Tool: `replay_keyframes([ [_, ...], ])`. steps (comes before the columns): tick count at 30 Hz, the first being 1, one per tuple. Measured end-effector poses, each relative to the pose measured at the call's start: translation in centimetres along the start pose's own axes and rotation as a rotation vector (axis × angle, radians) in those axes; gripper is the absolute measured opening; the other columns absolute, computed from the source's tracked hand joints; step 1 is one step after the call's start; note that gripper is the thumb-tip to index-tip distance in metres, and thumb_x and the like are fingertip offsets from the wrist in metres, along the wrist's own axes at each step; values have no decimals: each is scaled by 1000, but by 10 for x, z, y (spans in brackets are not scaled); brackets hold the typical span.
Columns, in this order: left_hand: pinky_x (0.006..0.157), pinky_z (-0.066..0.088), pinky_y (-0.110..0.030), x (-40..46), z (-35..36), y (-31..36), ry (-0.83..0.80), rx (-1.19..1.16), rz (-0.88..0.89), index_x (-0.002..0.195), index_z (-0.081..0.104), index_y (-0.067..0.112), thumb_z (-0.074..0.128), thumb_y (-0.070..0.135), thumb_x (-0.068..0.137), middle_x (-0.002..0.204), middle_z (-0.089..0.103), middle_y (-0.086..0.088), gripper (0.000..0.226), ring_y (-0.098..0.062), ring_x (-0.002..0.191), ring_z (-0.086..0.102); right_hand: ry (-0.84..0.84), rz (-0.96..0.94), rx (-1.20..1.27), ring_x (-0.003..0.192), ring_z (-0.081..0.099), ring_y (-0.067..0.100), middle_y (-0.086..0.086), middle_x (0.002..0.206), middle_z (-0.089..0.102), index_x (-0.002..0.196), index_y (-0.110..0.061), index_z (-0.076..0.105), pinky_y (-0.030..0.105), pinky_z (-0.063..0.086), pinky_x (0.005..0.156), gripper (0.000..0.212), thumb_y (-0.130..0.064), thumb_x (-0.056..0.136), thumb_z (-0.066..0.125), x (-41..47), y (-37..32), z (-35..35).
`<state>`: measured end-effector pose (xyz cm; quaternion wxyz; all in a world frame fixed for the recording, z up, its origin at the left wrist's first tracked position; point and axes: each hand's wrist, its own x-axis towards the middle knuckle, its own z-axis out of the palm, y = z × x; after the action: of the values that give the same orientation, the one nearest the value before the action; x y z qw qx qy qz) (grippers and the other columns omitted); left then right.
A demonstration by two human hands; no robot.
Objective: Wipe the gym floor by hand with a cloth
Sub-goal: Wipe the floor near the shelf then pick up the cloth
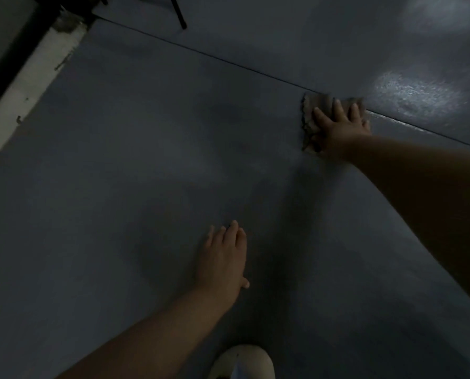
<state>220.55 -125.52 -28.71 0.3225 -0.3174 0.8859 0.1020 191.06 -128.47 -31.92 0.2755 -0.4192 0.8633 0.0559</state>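
The right hand [340, 127] presses flat, fingers straight, on the small grey rag [314, 113], far ahead. The left hand [223, 261] lies flat on the dark blue-grey floor [146, 160], closer in.

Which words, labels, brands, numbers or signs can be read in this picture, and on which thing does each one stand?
None: no text can be read in this picture.
The grey cloth with a scalloped edge, under the right hand, bears no visible label.
The dark grey-blue gym floor, where the left hand rests flat, shows only a seam line and light patches.
The pale rounded object at the bottom edge is plain.
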Motion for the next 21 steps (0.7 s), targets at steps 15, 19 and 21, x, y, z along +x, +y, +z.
replay_keyframes([
  [15,114,15,-29,-23,17,-24,219,-373,-228,147,22,7,49,10,88,155,15,-13,65,-27,142,20,-14,-659,-160,144,6,41,6,159,13,147,-37,27,57,0,111,54,-41,93,34,-180,-101,126],
  [19,116,11,-30,-33,22,-11,136,-284,-139,151,8,14,44,17,93,158,-3,-6,68,-25,145,8,-125,-623,-175,139,31,34,3,150,36,137,-38,46,53,20,109,56,-46,84,28,-205,-78,141],
  [21,117,8,-31,-38,27,-2,106,-186,-20,152,4,18,42,17,93,158,-10,-5,71,-25,146,2,-124,-458,-145,121,56,31,1,133,58,123,-37,62,49,44,94,58,-50,75,32,-203,-54,137],
])
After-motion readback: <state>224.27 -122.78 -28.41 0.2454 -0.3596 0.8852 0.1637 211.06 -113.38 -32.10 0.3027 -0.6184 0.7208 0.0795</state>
